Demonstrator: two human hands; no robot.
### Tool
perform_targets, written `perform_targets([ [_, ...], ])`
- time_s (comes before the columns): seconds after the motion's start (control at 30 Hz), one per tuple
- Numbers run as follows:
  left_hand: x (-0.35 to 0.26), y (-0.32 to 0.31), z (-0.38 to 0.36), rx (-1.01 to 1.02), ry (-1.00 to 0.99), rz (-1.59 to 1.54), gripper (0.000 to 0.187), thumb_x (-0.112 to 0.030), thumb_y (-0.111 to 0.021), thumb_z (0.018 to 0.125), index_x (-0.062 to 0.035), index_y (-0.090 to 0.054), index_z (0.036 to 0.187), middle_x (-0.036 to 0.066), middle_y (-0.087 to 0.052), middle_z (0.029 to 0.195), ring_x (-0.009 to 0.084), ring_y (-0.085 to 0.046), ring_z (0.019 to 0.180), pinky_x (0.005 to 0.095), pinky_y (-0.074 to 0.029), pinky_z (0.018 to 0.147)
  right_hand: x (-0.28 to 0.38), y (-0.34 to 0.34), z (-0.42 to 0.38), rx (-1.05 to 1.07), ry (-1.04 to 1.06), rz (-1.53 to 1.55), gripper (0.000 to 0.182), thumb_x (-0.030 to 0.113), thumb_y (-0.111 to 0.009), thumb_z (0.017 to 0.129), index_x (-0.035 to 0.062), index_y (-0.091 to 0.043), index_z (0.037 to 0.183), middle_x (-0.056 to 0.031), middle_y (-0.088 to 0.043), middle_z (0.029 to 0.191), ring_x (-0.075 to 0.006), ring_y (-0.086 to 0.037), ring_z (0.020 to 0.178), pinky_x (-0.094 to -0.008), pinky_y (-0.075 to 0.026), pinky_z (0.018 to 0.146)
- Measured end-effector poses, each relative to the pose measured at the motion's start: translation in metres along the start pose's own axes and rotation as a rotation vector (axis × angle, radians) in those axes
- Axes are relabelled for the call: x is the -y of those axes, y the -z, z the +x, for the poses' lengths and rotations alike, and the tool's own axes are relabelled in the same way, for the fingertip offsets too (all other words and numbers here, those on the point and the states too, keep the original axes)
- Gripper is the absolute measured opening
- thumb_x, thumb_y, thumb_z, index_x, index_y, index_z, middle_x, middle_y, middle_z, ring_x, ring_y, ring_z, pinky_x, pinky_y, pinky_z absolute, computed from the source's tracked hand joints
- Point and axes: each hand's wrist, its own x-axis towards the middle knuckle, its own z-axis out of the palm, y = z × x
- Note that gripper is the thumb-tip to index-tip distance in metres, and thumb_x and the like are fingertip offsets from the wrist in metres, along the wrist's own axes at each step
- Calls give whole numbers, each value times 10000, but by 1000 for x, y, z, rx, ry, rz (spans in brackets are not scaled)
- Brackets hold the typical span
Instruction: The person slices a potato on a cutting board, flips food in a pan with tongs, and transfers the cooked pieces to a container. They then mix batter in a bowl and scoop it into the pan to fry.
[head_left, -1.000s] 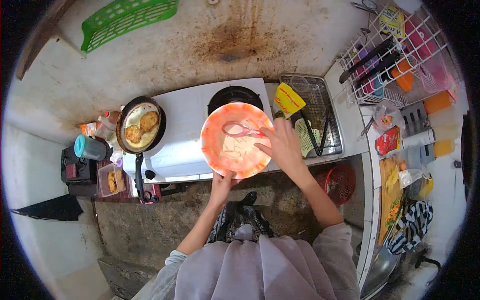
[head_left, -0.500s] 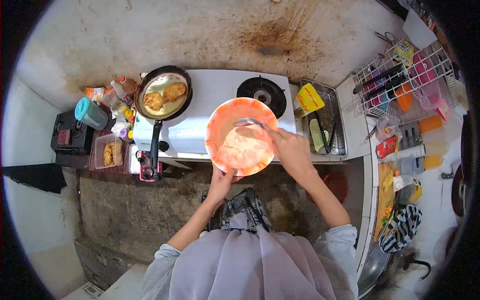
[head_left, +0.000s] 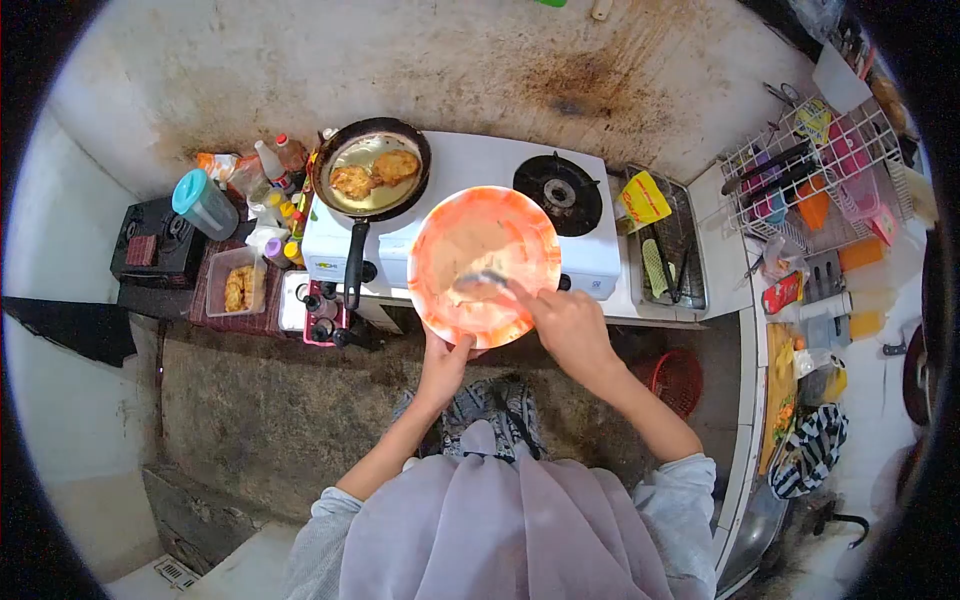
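Note:
My left hand (head_left: 447, 360) grips the lower rim of an orange-and-white bowl (head_left: 545, 240), its thumb over the edge. The bowl is tilted toward me and holds a pale, runny batter (head_left: 470, 240). In my right hand (head_left: 565, 325) is a metal spoon (head_left: 488, 278), its head down in the batter and blurred by motion. Behind the bowl to the left, a black frying pan (head_left: 322, 180) sits on the white stove (head_left: 455, 155) with two browned fritters (head_left: 396, 167) in oil.
A black burner (head_left: 558, 193) is at the stove's right. Left of the stove stand a plastic tub of fried food (head_left: 238, 288), a teal-lidded jug (head_left: 205, 205) and bottles. Rightward are a wire tray (head_left: 685, 220), a yellow packet (head_left: 645, 198) and a dish rack (head_left: 800, 180).
The spoon has moved from the bowl's upper part down toward its middle, and my right hand has come lower with it. The view has shifted slightly, so the stove appears farther right.

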Motion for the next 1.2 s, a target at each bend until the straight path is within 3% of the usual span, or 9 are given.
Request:
perform_targets([
  [0.07,-4,4,0,52,48,-7,543,28,-424,802,-57,-126,1248,131,-380,1175,215,-496,997,302,-495,765,4,10,1,-10,-42,6,452,67,-518,672,82,-500,1123,-34,-531,623,-169,-556,544,-295,-428,511],
  [0.27,-2,7,-3,49,-20,-44,589,36,-426,800,-69,-69,1257,140,-343,1203,224,-470,1032,314,-487,785,-2,4,9,-98,-179,-79,426,73,-537,689,89,-513,1114,-50,-523,592,-205,-526,489,-313,-424,488],
  [0.37,1,3,-5,-21,-92,-56,533,14,-445,797,-51,-168,1247,117,-399,1167,198,-496,995,305,-491,770,16,7,2,-34,-94,11,416,71,-543,680,90,-527,1095,-55,-535,594,-206,-526,485,-318,-424,487],
  [0.53,1,3,-5,4,-91,-71,547,15,-448,800,-50,-150,1254,119,-373,1189,206,-475,1023,320,-479,800,5,15,5,-31,-276,-27,354,88,-549,710,58,-543,1063,-71,-537,559,-221,-527,464,-320,-428,487],
  [0.67,15,4,0,7,-162,28,532,11,-450,803,-37,-160,1246,116,-382,1178,203,-472,1020,317,-477,800,17,6,0,12,-132,-42,304,116,-539,739,52,-548,1036,-88,-551,569,-220,-535,464,-328,-436,477],
  [0.83,9,-1,-2,-4,-175,41,495,-6,-466,806,-16,-204,1225,109,-404,1157,175,-473,1005,277,-444,813,16,17,3,-38,-243,-1,349,99,-520,689,47,-552,1032,-43,-528,511,-173,-537,437,-299,-426,447],
  [0.9,11,-2,0,-8,-166,-5,483,-12,-472,806,-10,-219,1218,105,-409,1153,165,-472,1000,263,-430,819,17,13,2,44,-330,75,274,132,-553,741,71,-567,1008,-96,-558,572,-239,-544,487,-335,-434,495],
  [1.03,13,-1,1,27,-173,55,525,14,-454,806,-27,-154,1235,121,-373,1173,184,-460,1020,278,-449,807,26,3,-2,63,-286,79,283,133,-561,737,69,-566,1013,-100,-559,576,-239,-539,480,-339,-436,511],
  [1.2,3,0,-1,67,-43,-27,554,32,-437,806,-41,-112,1249,137,-346,1188,209,-452,1040,301,-475,792,10,5,7,-140,-331,110,311,94,-544,740,74,-552,1050,-87,-550,583,-228,-533,501,-338,-406,512],
])
